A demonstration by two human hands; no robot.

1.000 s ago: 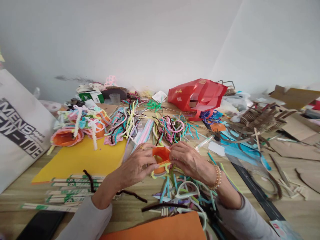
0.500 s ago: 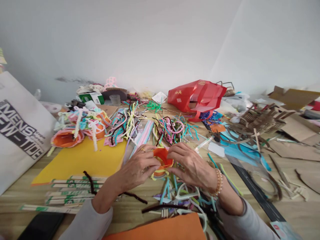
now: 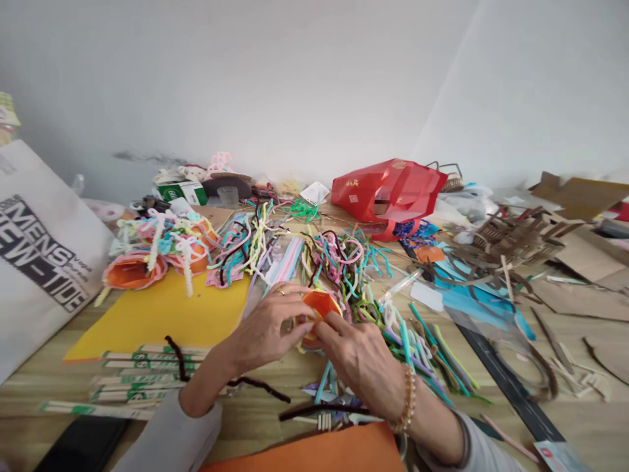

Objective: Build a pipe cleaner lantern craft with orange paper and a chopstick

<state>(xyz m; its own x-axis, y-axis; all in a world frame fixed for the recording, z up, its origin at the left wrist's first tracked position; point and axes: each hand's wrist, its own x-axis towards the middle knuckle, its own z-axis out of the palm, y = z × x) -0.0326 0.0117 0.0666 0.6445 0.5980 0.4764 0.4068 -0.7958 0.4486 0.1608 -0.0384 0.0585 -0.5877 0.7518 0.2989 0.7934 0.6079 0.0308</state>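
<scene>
- left hand (image 3: pixel 268 326): fingers curled shut on the orange cup-shaped piece (image 3: pixel 318 305), gripping its near side
- right hand (image 3: pixel 356 364): fingers closed on the same piece from the opposite side; the two-sided pinch seems to keep it steady
- the piece sits between both sets of fingers, lifted off the worktop (image 3: pixel 580 419)
- yellow-green pipe cleaner (image 3: pixel 305 341) at its lower end, just under the fingers
- loose pipe cleaners (image 3: pixel 339 259) heaped just beyond the fingers, probably left within easy reach
- yellow card sheet (image 3: pixel 162 321) left of the fingers, with orange pieces trimmed in pipe cleaner (image 3: pixel 132 272) beyond it
- wrapped chopsticks (image 3: pixel 137 380) below and left of the fingers
</scene>
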